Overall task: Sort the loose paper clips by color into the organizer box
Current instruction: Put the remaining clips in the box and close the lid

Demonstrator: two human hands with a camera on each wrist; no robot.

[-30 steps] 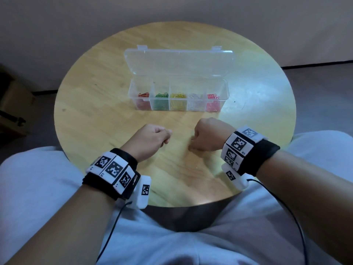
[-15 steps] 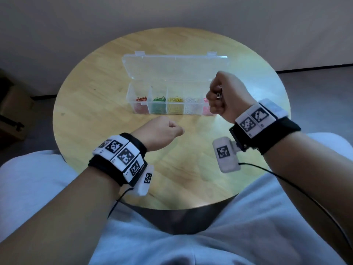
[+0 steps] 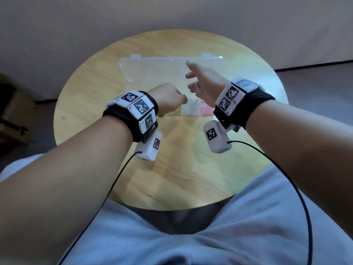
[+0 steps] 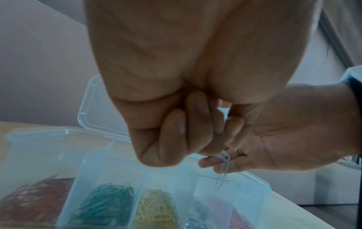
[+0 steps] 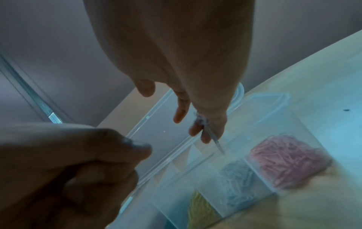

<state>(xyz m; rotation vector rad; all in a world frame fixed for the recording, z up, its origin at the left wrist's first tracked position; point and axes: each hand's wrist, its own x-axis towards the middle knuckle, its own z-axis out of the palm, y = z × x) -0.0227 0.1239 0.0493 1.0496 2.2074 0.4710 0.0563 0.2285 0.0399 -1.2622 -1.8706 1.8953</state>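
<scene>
1. Seen from the head view, both hands hang above the organizer box (image 3: 152, 73), which stands with its lid folded back at the far middle of the round wooden worktop (image 3: 86, 96). The left hand (image 3: 168, 97) is clenched into a fist; whether it holds anything cannot be told. The right hand (image 3: 205, 87) has its fingers (image 3: 191, 64) spread and released over the right part of the box.
2. Seen from the left wrist view, the left hand's fingers (image 4: 172, 128) curl tightly into the palm. Beyond them, a pale paper clip (image 4: 223, 164), blurred, hangs just below the right hand (image 4: 274, 139), above the box. The compartments hold red clips (image 4: 33, 201), green clips (image 4: 105, 204), yellow clips (image 4: 154, 212), pale clips and pink clips, left to right.
3. Seen from the right wrist view, the streaked paper clip (image 5: 213, 137) lies just under the extended fingers (image 5: 181, 111), over the compartment of pale clips (image 5: 237, 181), beside the pink clips (image 5: 288, 159). Contact with the fingers cannot be told.
</scene>
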